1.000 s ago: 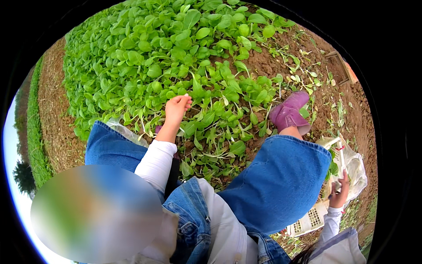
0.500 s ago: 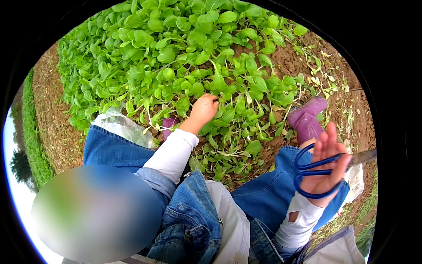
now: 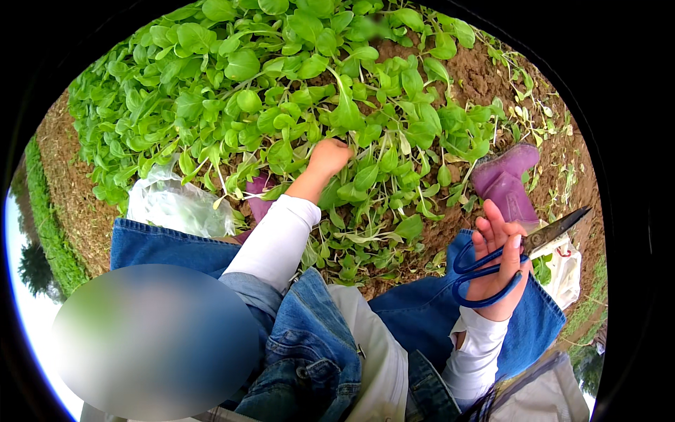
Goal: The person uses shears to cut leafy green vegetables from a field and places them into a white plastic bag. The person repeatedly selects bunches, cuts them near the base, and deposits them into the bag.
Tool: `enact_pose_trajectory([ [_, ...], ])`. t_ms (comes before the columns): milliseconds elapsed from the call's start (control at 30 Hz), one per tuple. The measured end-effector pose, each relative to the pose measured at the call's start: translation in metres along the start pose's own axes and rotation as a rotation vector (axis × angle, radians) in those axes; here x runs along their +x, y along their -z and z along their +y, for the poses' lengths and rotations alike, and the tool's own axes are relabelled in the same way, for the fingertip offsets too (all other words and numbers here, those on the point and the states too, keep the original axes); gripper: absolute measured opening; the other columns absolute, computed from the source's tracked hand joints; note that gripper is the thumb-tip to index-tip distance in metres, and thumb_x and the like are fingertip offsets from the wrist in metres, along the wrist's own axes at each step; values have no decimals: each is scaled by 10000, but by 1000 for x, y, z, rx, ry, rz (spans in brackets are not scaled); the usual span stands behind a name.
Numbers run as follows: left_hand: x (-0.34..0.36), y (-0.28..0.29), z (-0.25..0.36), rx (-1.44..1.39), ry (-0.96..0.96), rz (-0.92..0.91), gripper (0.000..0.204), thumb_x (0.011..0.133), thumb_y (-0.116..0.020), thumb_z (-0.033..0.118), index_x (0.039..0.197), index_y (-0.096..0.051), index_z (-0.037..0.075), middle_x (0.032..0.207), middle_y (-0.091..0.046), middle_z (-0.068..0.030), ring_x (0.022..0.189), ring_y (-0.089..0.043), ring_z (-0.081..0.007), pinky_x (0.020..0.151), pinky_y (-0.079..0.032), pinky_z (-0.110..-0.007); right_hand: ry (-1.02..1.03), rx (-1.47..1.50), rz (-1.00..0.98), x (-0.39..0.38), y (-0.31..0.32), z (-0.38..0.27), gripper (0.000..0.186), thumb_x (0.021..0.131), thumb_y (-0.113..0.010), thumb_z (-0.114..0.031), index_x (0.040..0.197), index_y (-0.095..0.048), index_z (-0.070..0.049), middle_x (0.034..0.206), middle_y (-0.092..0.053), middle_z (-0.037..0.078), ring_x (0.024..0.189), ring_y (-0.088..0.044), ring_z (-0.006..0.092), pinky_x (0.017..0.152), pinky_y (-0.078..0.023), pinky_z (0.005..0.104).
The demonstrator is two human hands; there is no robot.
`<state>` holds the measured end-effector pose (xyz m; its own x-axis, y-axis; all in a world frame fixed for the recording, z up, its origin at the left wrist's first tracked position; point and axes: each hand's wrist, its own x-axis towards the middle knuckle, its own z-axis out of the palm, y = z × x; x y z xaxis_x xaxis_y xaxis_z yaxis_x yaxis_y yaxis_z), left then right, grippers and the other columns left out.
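Note:
My left hand reaches into the leafy green plants at the middle, fingers curled down among the stems; what they grip, if anything, is hidden. At the right, my right hand is palm up, holding scissors by their blue handles, fingers loosely curled. The dark blades point up and right, over soil beside a purple boot.
Bare soil with scattered leaves runs along the right of the bed. A clear plastic bag lies left of my forearm, near another purple boot. A pale bag sits at the right. My denim-covered legs frame the plants.
My right hand has come up from beside the crate at the right, bringing the scissors into plain view. My left hand has moved rightward and farther into the plants.

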<state>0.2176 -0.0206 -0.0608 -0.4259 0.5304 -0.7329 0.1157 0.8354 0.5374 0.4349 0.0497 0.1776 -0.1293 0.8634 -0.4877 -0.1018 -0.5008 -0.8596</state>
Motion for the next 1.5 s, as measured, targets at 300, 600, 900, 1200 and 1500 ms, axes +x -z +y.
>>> enact_pose_trajectory([
  [300,12,6,14,-92,120,-50,317,734,-580,311,740,-587,-6,566,-526,-47,457,-452,-131,448,-387,-280,-52,-39,-9,-1,1,7,168,858,-468,-178,957,-456,-43,1065,-524,190,886,-539,198,758,-428,285],
  [600,19,-1,3,453,-144,133,257,677,-595,269,749,-643,28,722,-608,-171,684,-586,-294,668,-462,-357,-72,-49,-29,-4,5,6,172,857,-474,-185,954,-450,-45,1054,-529,185,882,-540,199,760,-427,292],
  [900,-20,44,22,444,-148,-7,282,706,-582,262,772,-612,-11,821,-598,-175,723,-583,-290,657,-468,-356,-223,-143,-86,-29,4,19,167,852,-480,-163,934,-455,-19,895,-572,139,709,-534,133,585,-454,229],
  [1200,-120,68,27,-358,29,-469,184,800,-509,68,938,-585,-26,690,-550,-4,583,-474,-67,553,-402,-187,-450,-710,-513,-58,8,82,399,792,-539,-400,723,-508,-8,532,-520,50,465,-483,130,474,-390,251],
  [1500,-153,44,0,-350,97,-517,130,778,-576,90,823,-580,-33,695,-583,-51,558,-510,-79,509,-414,-180,-850,-747,-674,-63,13,119,582,776,-456,-544,722,-491,35,544,-533,94,395,-500,158,368,-417,267],
])
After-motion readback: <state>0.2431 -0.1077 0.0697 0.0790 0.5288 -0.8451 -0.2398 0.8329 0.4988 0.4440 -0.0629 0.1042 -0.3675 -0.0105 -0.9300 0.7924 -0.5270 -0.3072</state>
